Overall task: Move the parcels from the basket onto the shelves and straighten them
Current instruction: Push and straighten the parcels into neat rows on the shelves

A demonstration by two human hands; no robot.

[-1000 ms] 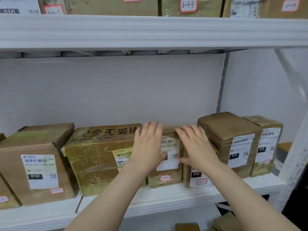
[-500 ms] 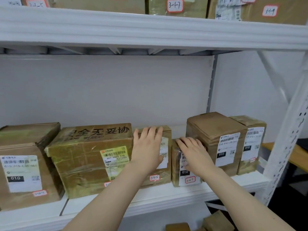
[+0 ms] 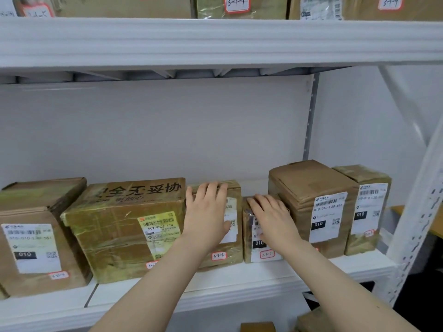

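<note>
Brown cardboard parcels stand in a row on the white middle shelf [image 3: 239, 281]. My left hand [image 3: 206, 213] lies flat with straight fingers on the front of the parcel tagged 3-2-6 [image 3: 231, 254], fingertips at its top edge. My right hand [image 3: 272, 218] presses with straight fingers on the front of the small low parcel tagged 3-2-7 [image 3: 249, 248] just to the right. The two parcels stand side by side, almost touching. The basket is out of view.
A large taped box [image 3: 119, 226] sits left of my left hand, another box [image 3: 36, 238] further left. Two taller parcels [image 3: 314, 202] [image 3: 366, 207] stand to the right. An upper shelf [image 3: 215, 41] carries more parcels. A white upright [image 3: 417, 224] bounds the right. Boxes [image 3: 311, 319] lie below.
The small 3-2-7 parcel, earlier tucked close behind 3-2-6, now stands apart beside it. My right hand has slid lower onto its front. The view shifted right.
</note>
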